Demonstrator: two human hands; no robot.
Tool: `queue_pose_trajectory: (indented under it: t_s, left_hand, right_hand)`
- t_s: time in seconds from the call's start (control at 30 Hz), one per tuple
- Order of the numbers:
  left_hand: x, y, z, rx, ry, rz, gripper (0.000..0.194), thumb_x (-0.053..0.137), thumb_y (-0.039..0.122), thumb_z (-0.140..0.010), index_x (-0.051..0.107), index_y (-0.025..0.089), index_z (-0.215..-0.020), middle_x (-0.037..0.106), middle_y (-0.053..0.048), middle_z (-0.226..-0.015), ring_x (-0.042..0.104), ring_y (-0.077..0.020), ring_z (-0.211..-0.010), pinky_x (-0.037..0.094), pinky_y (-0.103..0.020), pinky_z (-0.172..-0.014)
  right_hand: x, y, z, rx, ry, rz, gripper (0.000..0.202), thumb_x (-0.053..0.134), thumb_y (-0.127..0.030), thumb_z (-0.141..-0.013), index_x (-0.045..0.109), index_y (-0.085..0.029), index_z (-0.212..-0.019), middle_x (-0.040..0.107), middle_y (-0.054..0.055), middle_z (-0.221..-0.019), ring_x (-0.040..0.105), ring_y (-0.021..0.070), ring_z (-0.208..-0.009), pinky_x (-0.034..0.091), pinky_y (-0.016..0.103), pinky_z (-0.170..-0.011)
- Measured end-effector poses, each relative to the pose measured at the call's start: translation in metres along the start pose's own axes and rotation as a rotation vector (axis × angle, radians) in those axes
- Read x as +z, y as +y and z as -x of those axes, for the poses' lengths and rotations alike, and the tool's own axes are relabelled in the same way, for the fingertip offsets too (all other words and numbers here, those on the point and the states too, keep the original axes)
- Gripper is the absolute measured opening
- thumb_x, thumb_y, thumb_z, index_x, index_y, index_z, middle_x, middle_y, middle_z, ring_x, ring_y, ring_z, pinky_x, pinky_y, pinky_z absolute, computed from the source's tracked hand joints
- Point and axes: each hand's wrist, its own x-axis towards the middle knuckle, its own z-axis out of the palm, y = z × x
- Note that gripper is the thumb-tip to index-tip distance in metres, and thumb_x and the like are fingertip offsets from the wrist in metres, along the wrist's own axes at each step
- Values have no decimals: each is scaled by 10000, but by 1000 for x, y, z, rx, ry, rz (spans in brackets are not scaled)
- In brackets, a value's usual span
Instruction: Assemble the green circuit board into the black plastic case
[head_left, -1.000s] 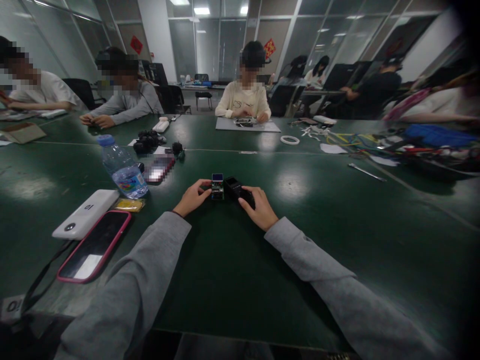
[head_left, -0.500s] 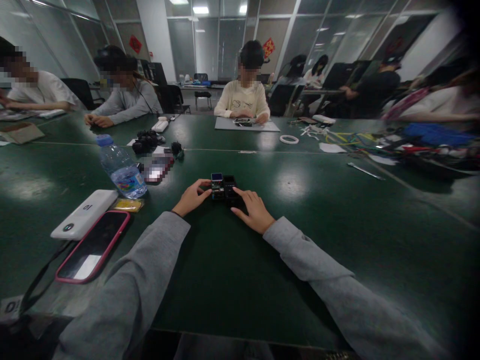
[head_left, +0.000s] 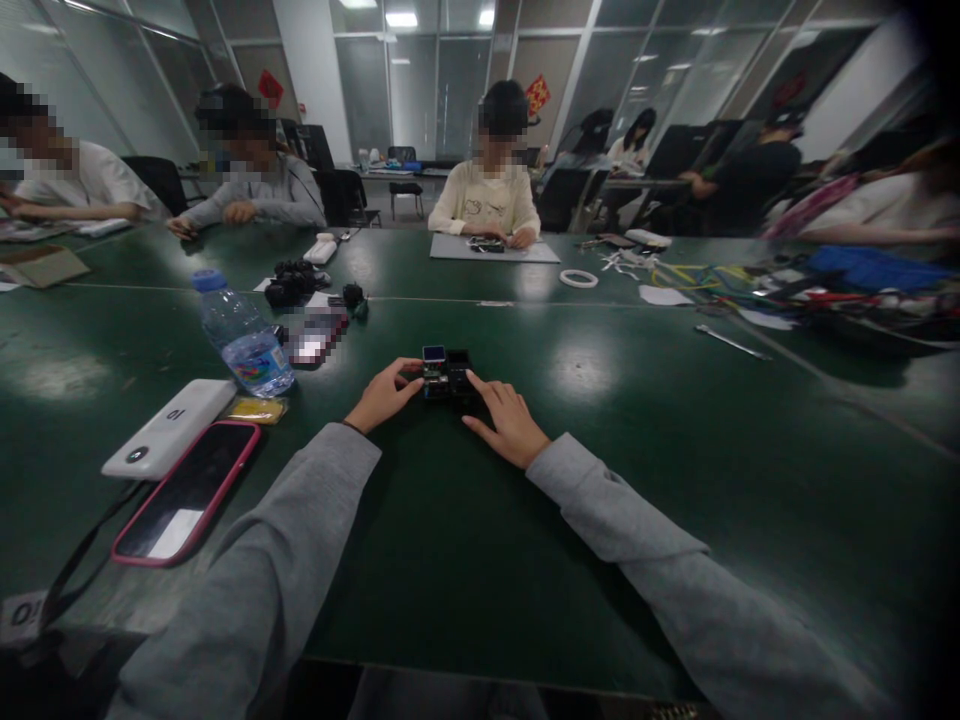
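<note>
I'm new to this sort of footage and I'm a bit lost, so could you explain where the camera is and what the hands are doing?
There is no machine here, just a person's own two bare hands in grey sleeves. The view comes from a camera worn on that person's head, looking forward and down.

The left hand has its thumb and fingers at the edge of a small circuit board with a screen; whether it grips is hard to tell. The right hand is spread, its index finger at a black device beside the board.

On the green table, to the left, are a bottle, a white block, a yellow packet and a pink-edged phone. Cables lie at the far right. Other people sit around.
</note>
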Motion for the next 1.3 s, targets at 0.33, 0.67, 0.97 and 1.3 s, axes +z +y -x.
queue_pose_trajectory:
  t_s: [0.33, 0.67, 0.97, 1.3]
  left_hand:
    - [1, -2, 0, 0, 15, 5, 395, 576, 334, -825, 529, 224, -1201, 605, -82, -1182, 620, -148, -803, 512, -359, -785]
    - [1, 0, 0, -3, 11, -5, 395, 577, 323, -824, 530, 216, -1201, 608, -88, -1183, 619, -148, -806, 513, -354, -781]
    - [0, 1, 1, -5, 5, -5, 392, 571, 330, -830, 527, 222, -1204, 598, -88, -1203, 622, -157, -834, 510, -371, -805]
    - [0, 0, 1, -6, 4, -7, 391, 575, 334, -830, 528, 225, -1203, 598, -87, -1200, 624, -162, -834, 514, -377, -798]
  right_hand:
    - [-3, 0, -1, -14, 44, -38, 455, 458, -431, -912, 420, -229, -1318, 508, 114, -1179, 473, 290, -1063, 460, 467, -840]
    - [0, 3, -1, 4, 15, -1, 573, 455, -434, -909, 294, -265, -1432, 515, 109, -1132, 483, 288, -1018, 469, 467, -801]
    - [-2, 2, -1, 12, 90, -25, 495, 423, -421, -920, 376, -218, -1369, 505, 120, -1196, 470, 296, -1066, 464, 476, -834]
    - [-2, 2, -1, 39, 52, 24, 596, 434, -435, -914, 271, -215, -1444, 503, 123, -1153, 473, 288, -1023, 465, 457, -820]
